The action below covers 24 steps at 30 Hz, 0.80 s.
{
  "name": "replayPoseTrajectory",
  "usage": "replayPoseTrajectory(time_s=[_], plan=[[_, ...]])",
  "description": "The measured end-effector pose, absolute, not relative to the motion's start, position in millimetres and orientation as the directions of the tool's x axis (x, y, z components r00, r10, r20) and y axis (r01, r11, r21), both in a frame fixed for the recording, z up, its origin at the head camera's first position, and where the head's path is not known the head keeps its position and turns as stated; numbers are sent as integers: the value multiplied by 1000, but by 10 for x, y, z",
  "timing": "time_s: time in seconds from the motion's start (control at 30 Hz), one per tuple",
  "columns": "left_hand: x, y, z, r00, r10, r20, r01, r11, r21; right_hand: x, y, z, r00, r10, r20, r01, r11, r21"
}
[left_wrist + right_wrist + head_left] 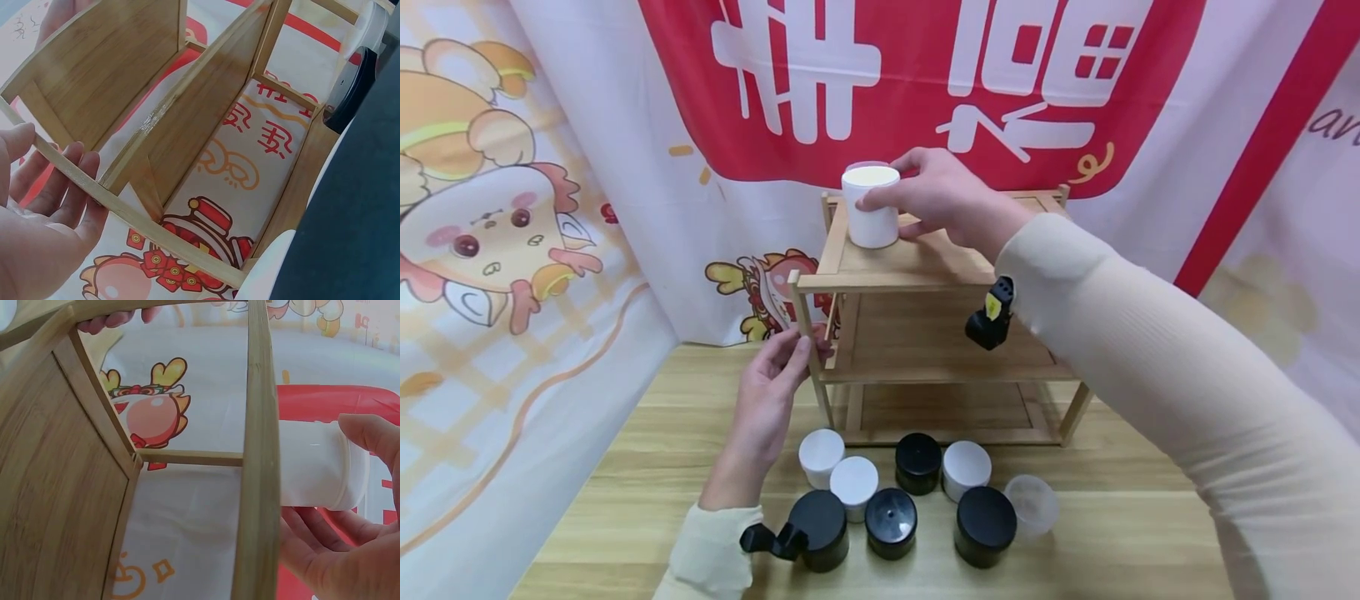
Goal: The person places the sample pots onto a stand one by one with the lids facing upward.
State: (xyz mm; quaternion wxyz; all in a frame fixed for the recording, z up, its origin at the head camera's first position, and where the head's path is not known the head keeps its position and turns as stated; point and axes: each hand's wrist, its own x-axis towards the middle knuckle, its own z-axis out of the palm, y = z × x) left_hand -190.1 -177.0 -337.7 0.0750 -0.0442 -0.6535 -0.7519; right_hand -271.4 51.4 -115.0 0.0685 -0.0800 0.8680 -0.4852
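A white lidded jar is at the left end of the top board of a wooden three-tier rack. My right hand grips this jar from its right side, thumb in front. In the right wrist view the jar shows past the board's edge, the thumb near its lid. A pale pinkish rim peeks out behind it, too hidden to name. My left hand holds the rack's front left post; the left wrist view shows its fingers curled around that post.
On the wooden table before the rack stand several jars: white ones, black ones and a translucent one. A printed curtain hangs behind and to the left. The rack's two lower boards bear nothing visible.
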Motion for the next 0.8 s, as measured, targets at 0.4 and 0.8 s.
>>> replayPoseTrajectory(time_s=[0.4, 0.8], plan=[[-1906, -1781, -3383, -983, -53, 174, 180, -137, 974, -2753, 441, -1134, -974, -217, -56, -70, 534, -842], [-1900, -1781, -3380, -983, -46, 180, 185, -135, 973, -2740, 382, -1147, -988, -136, -77, -14, 570, -821]])
